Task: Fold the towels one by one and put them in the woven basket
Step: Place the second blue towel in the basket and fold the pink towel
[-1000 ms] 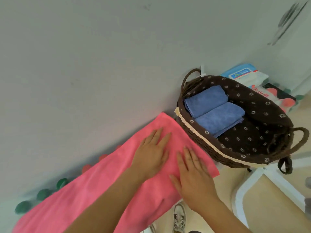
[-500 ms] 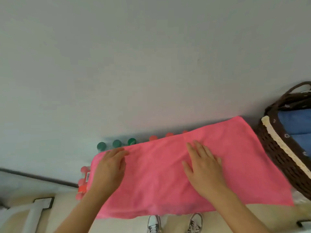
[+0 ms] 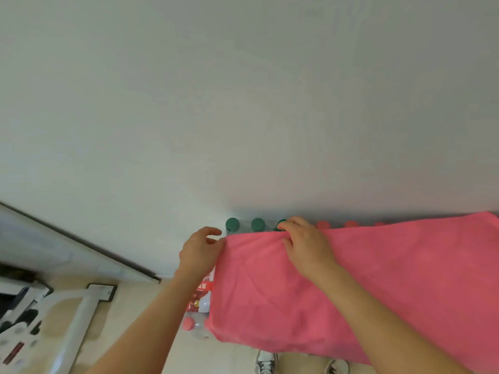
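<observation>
A pink towel [image 3: 391, 279] lies spread flat, running from the middle of the view off the right edge. My left hand [image 3: 199, 252] pinches the towel's far left corner between thumb and fingers. My right hand [image 3: 305, 244] grips the towel's far edge a little to the right of that corner, bunching the cloth under its fingers. The woven basket is out of view.
Bottles with green caps [image 3: 232, 225] and red caps [image 3: 322, 224] stand along the wall just behind the towel's far edge. A pack of bottles with a red label [image 3: 201, 295] sits under the towel's left end. A white frame [image 3: 81, 314] lies on the floor at left. My shoes [image 3: 266, 363] show below.
The view has swung left and the basket has left the frame. Both hands moved from lying flat on the towel to its far left end and closed on its edge.
</observation>
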Tool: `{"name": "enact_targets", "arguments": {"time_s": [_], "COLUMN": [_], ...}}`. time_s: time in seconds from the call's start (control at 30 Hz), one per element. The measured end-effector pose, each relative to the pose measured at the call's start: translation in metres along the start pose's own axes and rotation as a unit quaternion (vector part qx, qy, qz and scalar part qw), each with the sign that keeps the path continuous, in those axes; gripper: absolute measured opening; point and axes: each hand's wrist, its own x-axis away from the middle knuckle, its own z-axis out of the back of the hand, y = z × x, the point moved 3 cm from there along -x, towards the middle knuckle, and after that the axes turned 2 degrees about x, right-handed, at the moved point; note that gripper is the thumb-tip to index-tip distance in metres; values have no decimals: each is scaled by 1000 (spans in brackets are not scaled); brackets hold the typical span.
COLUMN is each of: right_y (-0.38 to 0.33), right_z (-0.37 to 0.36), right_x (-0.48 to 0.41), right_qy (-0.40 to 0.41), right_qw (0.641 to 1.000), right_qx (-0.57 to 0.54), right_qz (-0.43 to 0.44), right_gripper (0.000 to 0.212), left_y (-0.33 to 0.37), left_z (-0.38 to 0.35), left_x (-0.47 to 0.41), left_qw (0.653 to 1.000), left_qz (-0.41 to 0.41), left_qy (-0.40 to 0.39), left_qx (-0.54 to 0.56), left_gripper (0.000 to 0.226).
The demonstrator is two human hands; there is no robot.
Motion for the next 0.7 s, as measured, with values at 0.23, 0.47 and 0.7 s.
{"name": "enact_targets", "arguments": {"time_s": [0.23, 0.47, 0.7], "right_y": [-5, -16, -30], "right_z": [-6, -4, -19], "right_x": [-11, -26, -32], "right_qy": [-5, 68, 13], "right_qw": [999, 995, 994], "right_qx": [33, 34, 83], "right_qz": [-33, -63, -66], "right_gripper": [12, 10, 32], "left_y": [11, 27, 23], "left_z": [7, 6, 0], "left_x": [-9, -29, -41], "left_qw": [988, 980, 978], "left_qz": [-50, -66, -39], "left_qy": [46, 108, 115], "left_qx": [139, 151, 168], "left_gripper": [12, 10, 11]}}
